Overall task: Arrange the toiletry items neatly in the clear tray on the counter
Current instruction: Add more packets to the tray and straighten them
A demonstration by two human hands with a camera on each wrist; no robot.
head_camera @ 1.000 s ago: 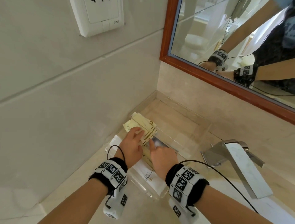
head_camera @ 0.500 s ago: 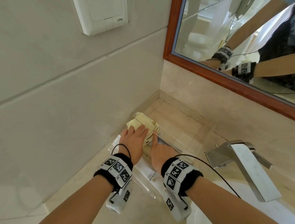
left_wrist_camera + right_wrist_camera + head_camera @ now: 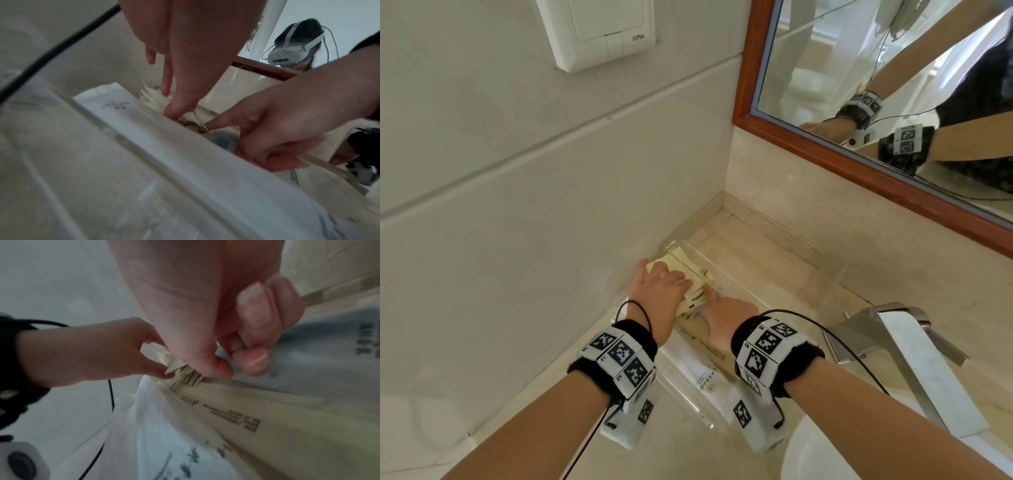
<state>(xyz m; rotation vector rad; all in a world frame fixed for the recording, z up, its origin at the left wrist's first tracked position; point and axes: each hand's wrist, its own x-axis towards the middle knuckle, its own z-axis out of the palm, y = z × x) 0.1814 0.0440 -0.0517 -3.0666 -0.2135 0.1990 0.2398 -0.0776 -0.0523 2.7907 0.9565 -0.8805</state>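
A clear tray [image 3: 822, 274] stands on the counter in the corner by the wall. Several pale yellow packets [image 3: 698, 274] lie at its far left end. My left hand [image 3: 661, 287] rests on them with fingers stretched and thumb spread, fingertips pressing down [image 3: 176, 107]. My right hand [image 3: 726, 311] touches the packets' striped end [image 3: 191, 378] with its outstretched index finger, its other fingers curled in and holding nothing. A long white packet [image 3: 705, 377] and a blue-grey packet [image 3: 318, 345] lie under my wrists in the tray.
A chrome faucet [image 3: 893, 342] stands right of the tray, with the white basin [image 3: 818, 452] in front of it. A wood-framed mirror [image 3: 859, 144] hangs above the backsplash. The tiled wall on the left carries a white switch plate [image 3: 599, 31].
My left hand has slid forward and flattened onto the yellow packets, which now sit closer to the tray's far left corner. My right index finger stays at their end.
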